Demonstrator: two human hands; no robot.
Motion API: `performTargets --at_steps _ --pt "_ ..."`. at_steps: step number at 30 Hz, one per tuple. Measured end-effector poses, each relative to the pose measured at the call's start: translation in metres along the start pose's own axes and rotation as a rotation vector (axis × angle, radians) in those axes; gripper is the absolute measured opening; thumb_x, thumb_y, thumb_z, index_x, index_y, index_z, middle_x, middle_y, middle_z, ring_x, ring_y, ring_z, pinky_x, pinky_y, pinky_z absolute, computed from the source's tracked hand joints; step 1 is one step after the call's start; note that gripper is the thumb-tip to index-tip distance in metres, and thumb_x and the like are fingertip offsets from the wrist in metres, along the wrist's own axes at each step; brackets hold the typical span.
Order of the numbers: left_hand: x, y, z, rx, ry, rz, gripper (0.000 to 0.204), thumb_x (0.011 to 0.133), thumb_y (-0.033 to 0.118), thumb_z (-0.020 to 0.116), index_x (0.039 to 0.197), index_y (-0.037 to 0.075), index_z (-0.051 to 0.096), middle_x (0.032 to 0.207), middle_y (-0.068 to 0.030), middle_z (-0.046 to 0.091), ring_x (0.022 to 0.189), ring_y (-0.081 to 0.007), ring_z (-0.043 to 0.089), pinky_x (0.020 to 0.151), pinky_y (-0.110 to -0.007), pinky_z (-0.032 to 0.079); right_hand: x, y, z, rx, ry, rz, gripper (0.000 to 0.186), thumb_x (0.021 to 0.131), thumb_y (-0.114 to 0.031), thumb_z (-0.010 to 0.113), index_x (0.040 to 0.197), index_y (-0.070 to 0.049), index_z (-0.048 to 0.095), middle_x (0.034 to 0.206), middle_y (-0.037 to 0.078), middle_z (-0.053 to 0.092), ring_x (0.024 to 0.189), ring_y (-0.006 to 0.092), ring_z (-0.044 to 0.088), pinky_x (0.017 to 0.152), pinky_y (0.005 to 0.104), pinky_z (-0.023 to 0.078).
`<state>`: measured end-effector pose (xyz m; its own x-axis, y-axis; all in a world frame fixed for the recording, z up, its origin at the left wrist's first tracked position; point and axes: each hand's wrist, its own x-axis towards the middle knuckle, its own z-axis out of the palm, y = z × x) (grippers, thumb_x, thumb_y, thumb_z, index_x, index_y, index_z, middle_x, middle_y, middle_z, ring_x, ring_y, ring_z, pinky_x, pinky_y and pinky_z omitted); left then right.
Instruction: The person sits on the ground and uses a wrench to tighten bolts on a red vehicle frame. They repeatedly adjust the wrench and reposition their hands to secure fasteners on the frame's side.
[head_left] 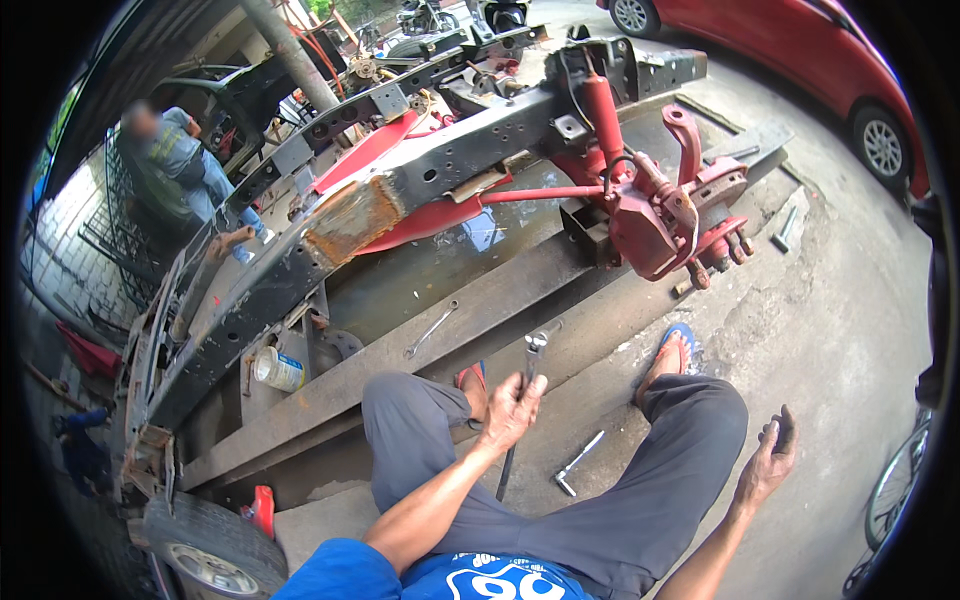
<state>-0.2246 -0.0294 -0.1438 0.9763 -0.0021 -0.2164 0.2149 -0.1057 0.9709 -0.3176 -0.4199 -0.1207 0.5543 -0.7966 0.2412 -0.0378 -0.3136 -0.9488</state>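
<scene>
- Holding it near the top is how the left hand [512,412] has this dark-handled tool with a metal head [537,345]: fingers wrapped round the shaft just under the head, out in front between the knees. Can't tell what kind of head it is.
- Choking up like that probably helps aim; I'd slide toward the tail end for more leverage.
- Right hand [770,460] hangs past the right knee, fingers loosely curled, nothing in it. Could steady the shaft, imo.
- L-shaped tool [580,456] lies on the concrete between the thighs, so watch where you shift your feet. Flip-flops [680,334] leave toes exposed, keep heavy stuff clear of them.
- Combination wrench [433,328] rests on the steel beam [510,285] ahead; easy to knock off, I reckon.
- Red axle-end housing [640,235] sits farther out, with the black chassis rail [462,160] beyond. Mind your knuckles around those edges.
</scene>
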Motion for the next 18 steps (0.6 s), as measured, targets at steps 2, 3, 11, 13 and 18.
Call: performTargets --at_steps 2,3,11,13,18 --pt "-0.006 0.045 -0.013 -0.173 0.045 0.291 0.041 0.100 0.046 0.061 0.094 0.007 0.052 0.068 0.0010 0.052 0.056 -0.0057 0.052 0.049 -0.023 0.043 -0.017 -0.069 0.011 0.080 -0.120 -0.110 0.028 0.102 -0.006 0.054 0.128 -0.001 0.063 0.108 0.008 0.066 0.093 0.0149 0.061 0.085 0.0283 0.050" --pt "-0.008 0.068 -0.019 -0.234 0.088 0.346 0.042 0.100 0.050 0.059 0.103 0.008 0.052 0.068 0.0002 0.052 0.054 -0.0071 0.050 0.048 -0.024 0.043 -0.029 -0.094 0.025 0.186 -0.235 -0.094 0.026 0.099 -0.001 0.055 0.124 0.001 0.063 0.105 0.007 0.065 0.091 0.0143 0.061 0.084 0.0273 0.050" --pt "-0.059 0.159 -0.053 -0.593 0.103 0.461 0.032 0.100 0.033 0.066 0.116 0.006 0.059 0.072 0.0017 0.054 0.047 -0.0026 0.048 0.040 -0.018 0.035 -0.118 -0.118 0.151 -0.449 -1.348 -0.534 0.111 0.075 -0.038 0.087 0.160 -0.016 0.020 0.142 0.024 0.048 0.128 0.0445 0.050 0.112 0.0474 0.041" --pt "-0.059 0.165 -0.062 -0.591 -0.009 0.511 0.035 0.100 0.034 0.065 0.117 0.004 0.058 0.061 0.0027 0.048 0.043 -0.0035 0.041 0.041 -0.020 0.031 -0.123 -0.102 0.169 -0.507 -1.365 -0.596 0.110 0.075 -0.042 0.086 0.159 -0.015 0.021 0.145 0.024 0.045 0.133 0.0459 0.045 0.113 0.0498 0.039" --pt "-0.028 0.156 -0.097 -0.931 -0.154 0.406 0.038 0.096 0.038 0.070 0.112 0.004 0.063 0.052 0.0043 0.043 0.039 -0.0053 0.032 0.043 -0.024 0.028 -0.100 -0.075 0.199 -0.676 -1.593 -0.632 0.078 0.082 -0.058 0.075 0.138 -0.007 0.057 0.135 0.023 0.057 0.127 0.0423 0.052 0.104 0.0501 0.045"
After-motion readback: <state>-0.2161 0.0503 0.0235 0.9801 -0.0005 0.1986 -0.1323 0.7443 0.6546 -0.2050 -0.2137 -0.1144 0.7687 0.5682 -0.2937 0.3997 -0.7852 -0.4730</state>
